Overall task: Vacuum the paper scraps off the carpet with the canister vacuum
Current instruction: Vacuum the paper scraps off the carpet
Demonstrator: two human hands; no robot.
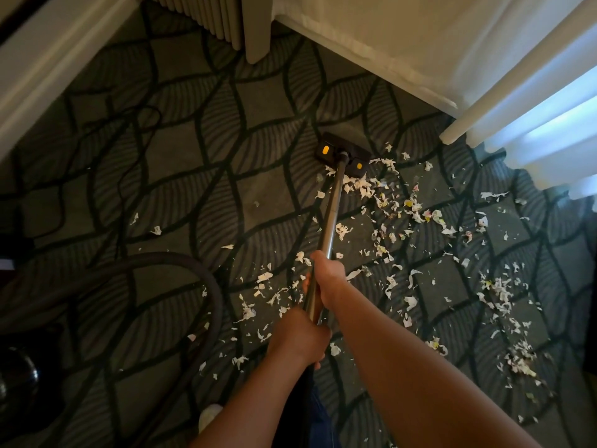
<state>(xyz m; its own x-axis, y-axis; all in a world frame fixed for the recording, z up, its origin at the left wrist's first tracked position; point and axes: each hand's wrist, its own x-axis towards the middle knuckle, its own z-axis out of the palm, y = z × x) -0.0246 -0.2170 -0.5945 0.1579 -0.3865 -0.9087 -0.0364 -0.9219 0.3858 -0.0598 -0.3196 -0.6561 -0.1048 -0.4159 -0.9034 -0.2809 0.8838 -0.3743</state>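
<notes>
**Two hands on the wand:** A person steers the metal wand [332, 208] of a canister vacuum over a leaf-patterned carpet [161, 189] strewn with torn paper scraps [387, 202]. Both hands are clenched round the tube. The right hand [326, 279] wraps it further down toward the head, and the left hand [297, 334] grips just behind, nearer the body.

The black floor head [342, 155], marked by two yellow pedals, lies flat on the carpet at the far edge of the litter, near a white bed skirt [403, 59]. Scraps touch its near side. Most of the paper lies to the right of the wand and around the hands, spreading toward the curtain [533, 118], with a few bits to the left. The dark hose [181, 258] loops away left toward the glossy canister [16, 376] in the lower left corner.

The wand looks rigid and smooth, so a spaced two-handed hold on the bare tube should steer the head well. The scraps look thin and feather-light. They should lift readily, but may scatter or cling in the pile. The flexible hose will probably tug at the canister on long strokes.
</notes>
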